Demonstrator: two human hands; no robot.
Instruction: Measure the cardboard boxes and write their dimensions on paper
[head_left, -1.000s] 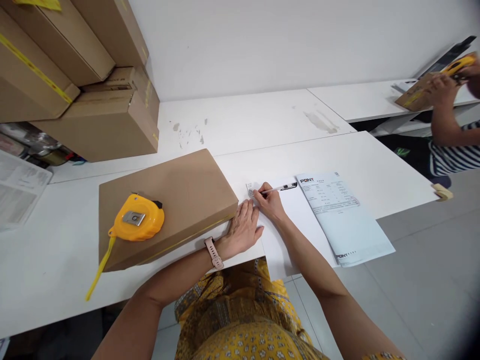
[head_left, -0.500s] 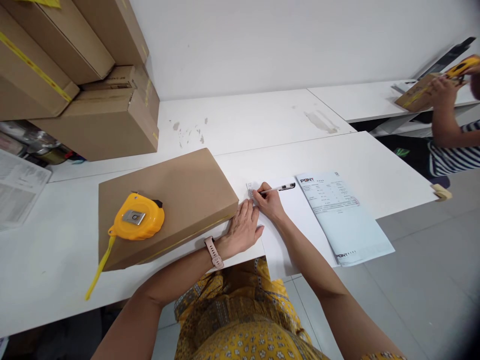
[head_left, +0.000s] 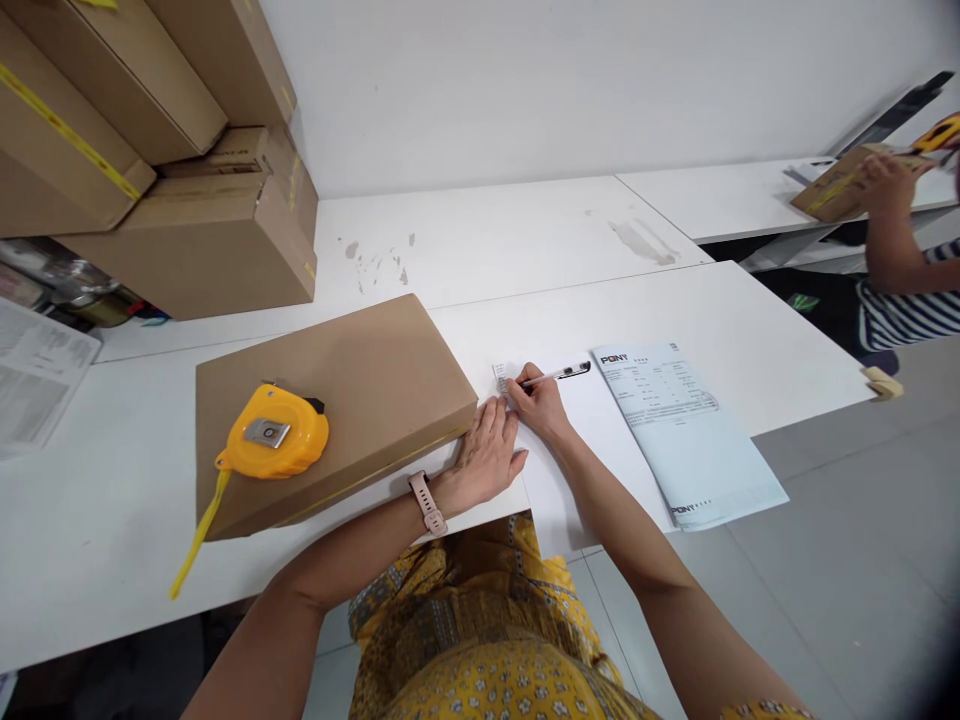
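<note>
My right hand (head_left: 538, 402) is closed around a pen (head_left: 559, 374), its tip down at a small printed slip (head_left: 499, 376). Flat beside it lies my left hand (head_left: 489, 452), fingers stretched out near the slip's lower edge and the corner of a closed cardboard box (head_left: 375, 370). On top of that box rests a yellow tape measure (head_left: 276, 434), its yellow strap hanging over the front edge. Under my right forearm is a white sheet of paper (head_left: 607, 450). To its right lies a pale blue printed form (head_left: 686, 435) marked PONY.
Cardboard boxes (head_left: 202, 240) are stacked at the back left against the wall. A printed sheet (head_left: 37, 380) is at the far left. At the right, another person's hand (head_left: 889, 185) touches a small taped box (head_left: 832, 190) on a further table. The white table (head_left: 675, 300) has worn patches.
My hands, the pen and the papers stay almost in place. At the right, the other person's yellow tool has moved slightly.
</note>
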